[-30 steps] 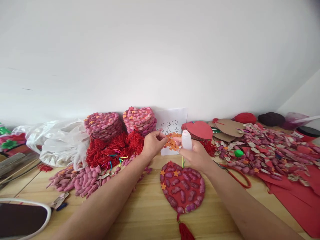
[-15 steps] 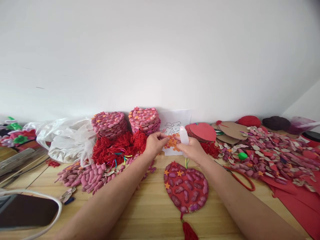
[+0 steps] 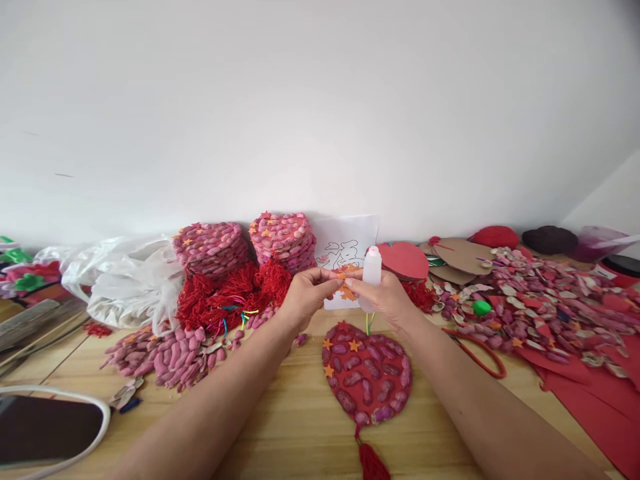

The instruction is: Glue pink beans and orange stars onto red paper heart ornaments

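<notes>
My left hand (image 3: 310, 295) pinches a small orange star (image 3: 341, 275) at its fingertips, over a cluster of orange stars on white paper (image 3: 369, 230). Against it, fingertip to fingertip, comes my right hand (image 3: 391, 303). That hand also grips a translucent white squeeze bottle (image 3: 371, 270), held upright with its pale tip up. Below both hands lies a red heart (image 3: 367, 375) covered with purple-pink peanut shells. Several stars sit along its upper left, and a red tassel (image 3: 373, 461) hangs from its point.
Two stacks of shell-covered pieces (image 3: 213, 248) stand by the wall, with red tassels (image 3: 225, 297) in front. Pink shells (image 3: 180, 357) lie left, more shells (image 3: 565, 300) right. Orange-handled scissors (image 3: 483, 360), red sheets (image 3: 595, 407), a plastic bag (image 3: 125, 280) and a phone (image 3: 47, 427) are around.
My right hand has moved its thumb and fingers in to meet the left fingertips, and the bottle now stands more upright. The whole view has shifted slightly.
</notes>
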A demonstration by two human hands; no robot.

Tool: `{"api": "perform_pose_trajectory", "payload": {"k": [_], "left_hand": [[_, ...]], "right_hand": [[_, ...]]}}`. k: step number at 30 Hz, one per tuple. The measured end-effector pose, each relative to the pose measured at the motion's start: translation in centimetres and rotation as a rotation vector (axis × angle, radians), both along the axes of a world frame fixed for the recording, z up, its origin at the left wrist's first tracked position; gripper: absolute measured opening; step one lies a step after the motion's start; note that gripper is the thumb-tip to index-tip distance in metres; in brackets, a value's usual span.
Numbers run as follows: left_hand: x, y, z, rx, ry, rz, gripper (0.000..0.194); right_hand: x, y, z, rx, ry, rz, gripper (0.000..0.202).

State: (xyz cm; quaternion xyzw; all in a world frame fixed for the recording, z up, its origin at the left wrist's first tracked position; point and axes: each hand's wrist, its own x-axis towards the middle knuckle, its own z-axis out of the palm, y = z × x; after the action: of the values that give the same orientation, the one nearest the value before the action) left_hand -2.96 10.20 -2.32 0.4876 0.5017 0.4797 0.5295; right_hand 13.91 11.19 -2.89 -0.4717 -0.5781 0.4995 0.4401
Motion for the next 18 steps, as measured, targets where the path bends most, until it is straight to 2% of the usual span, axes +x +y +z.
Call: {"api": "perform_pose_trajectory", "payload": {"k": [10,18], "left_hand": [[-0.5,-3.4,1.3,0.004,0.149,0.026,0.025],[-1.8,-5.5,1.4,0.073,0.244,0.004,0.034]], "right_hand": [[-0.5,-1.6,1.1,0.055,-0.054,-0.015,0.023],[-0.6,-2.1,1.0,0.058,-0.141,0.122,0.022]]}}
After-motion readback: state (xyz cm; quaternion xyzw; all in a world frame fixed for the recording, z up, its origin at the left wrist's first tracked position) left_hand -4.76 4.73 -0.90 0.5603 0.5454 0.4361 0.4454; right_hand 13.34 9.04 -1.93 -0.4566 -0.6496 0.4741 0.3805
